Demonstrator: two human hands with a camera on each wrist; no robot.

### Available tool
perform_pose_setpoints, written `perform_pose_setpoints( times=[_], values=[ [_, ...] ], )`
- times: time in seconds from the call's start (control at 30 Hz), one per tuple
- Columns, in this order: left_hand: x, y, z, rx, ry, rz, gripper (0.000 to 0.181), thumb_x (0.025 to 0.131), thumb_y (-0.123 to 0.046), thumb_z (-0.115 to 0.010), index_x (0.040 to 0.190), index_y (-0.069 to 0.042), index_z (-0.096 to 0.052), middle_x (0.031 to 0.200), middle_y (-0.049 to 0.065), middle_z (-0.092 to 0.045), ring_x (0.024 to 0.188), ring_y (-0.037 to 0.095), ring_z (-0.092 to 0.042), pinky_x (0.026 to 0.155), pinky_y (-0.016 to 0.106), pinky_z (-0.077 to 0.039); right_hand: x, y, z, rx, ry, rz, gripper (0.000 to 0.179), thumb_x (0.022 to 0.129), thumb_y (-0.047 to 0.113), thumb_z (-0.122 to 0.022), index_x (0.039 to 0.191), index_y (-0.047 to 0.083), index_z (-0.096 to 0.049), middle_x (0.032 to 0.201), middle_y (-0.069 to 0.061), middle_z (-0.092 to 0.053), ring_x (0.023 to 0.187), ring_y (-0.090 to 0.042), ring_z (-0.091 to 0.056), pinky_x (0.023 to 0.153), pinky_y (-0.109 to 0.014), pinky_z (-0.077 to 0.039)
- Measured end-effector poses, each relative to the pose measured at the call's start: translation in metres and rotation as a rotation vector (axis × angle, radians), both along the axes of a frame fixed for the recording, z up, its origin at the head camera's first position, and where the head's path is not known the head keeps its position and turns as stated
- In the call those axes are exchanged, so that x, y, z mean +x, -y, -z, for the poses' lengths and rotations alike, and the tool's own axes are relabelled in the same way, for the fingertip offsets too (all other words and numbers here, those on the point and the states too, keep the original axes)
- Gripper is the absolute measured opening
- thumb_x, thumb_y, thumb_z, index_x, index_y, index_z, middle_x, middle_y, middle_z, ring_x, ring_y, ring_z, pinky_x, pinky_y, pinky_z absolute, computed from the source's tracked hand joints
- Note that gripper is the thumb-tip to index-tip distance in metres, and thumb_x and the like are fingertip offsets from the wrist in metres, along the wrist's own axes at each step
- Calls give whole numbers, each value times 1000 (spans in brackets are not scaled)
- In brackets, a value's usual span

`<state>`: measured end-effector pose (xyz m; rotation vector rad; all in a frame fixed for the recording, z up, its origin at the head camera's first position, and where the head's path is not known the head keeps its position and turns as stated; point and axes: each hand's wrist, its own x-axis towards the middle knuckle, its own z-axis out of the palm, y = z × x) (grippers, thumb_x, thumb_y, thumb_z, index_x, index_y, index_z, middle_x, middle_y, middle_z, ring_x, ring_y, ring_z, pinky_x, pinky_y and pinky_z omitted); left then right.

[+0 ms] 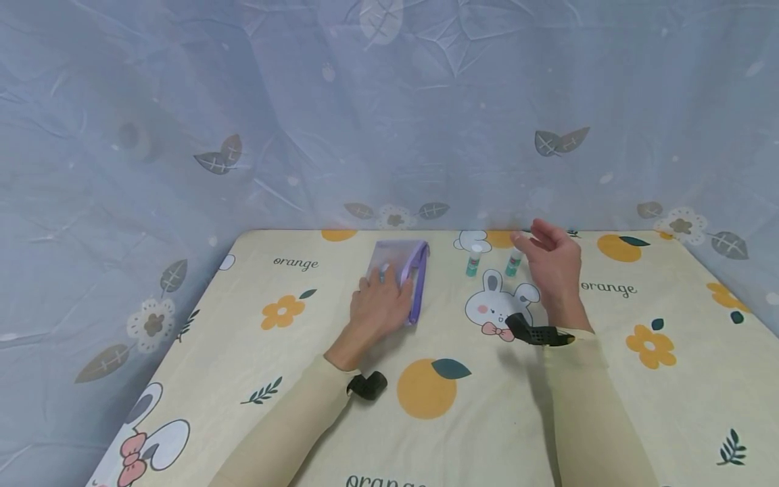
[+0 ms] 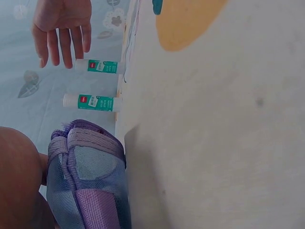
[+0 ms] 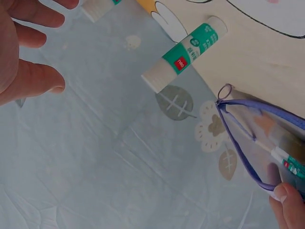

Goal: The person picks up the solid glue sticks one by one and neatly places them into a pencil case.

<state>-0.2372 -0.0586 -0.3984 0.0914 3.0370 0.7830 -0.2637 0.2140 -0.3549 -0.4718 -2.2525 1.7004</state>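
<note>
Partly hidden: inside the pouch (image 1: 395,250), a green-and-white tube (image 3: 293,164), cut off at the right wrist view's edge.
Left hand (image 1: 379,304): fingers pinching the pouch's rim; some fingertips obscured.
Right hand (image 1: 555,260): fingers extended, parted, just beside the right-hand glue stick (image 1: 513,264); thumb standing apart.
Pouch: on the surface (image 1: 499,419), left of both glue sticks; translucent mesh, purple zip (image 1: 418,287) gaping.
Glue sticks: upright cylinders, white caps, green labels; left one (image 1: 473,262) nearer the pouch.

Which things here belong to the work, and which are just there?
Seemingly part of it:
pouch, held by left hand
pouched glue stick
left standing glue stick
right standing glue stick, beside right hand

Just there:
printed tablecloth
blue backdrop
</note>
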Motion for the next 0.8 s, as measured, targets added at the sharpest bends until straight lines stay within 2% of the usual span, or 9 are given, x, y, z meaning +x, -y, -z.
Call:
perform_pose_setpoints(
  times=[0.5, 0.8],
  values=[
    [0, 0, 1, 1, -11, -2, 67, 111, -48, -31, 164, -7, -35, 164, 25, -42, 137, 50, -50, 109, 65, -46, -8, -1, 15, 8, 82, -21, 72, 103, 39, -69, 166, 25, -37, 171, 0, -41, 158, -21, -40, 128, -43, -36],
    [1, 1, 1, 11, -9, 3, 67, 111, -48, -31, 164, -8, -36, 163, 25, -43, 135, 49, -51, 108, 64, -46, -11, 0, 23, 17, 77, -10, 72, 103, 37, -70, 166, 24, -37, 170, -2, -42, 158, -23, -40, 127, -45, -37]
  ],
)
